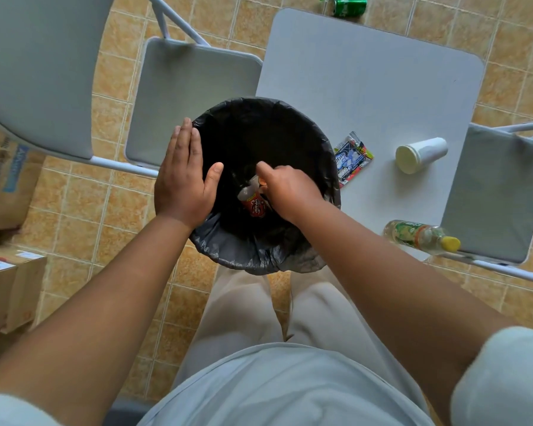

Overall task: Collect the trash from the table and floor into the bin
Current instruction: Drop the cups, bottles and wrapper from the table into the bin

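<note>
Currently a crumpled red packet [254,202] is being pinched at its top edge by the right hand [290,192] just inside the black-lined bin [259,256]; seemingly light, limp and crinkly, it is likely best taken by an edge. The bin's left rim is being pressed by the flat, straight-fingered left hand [182,179].

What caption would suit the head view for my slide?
Right hand holds a red wrapper over the black-lined bin while the left hand rests on its rim.
</note>
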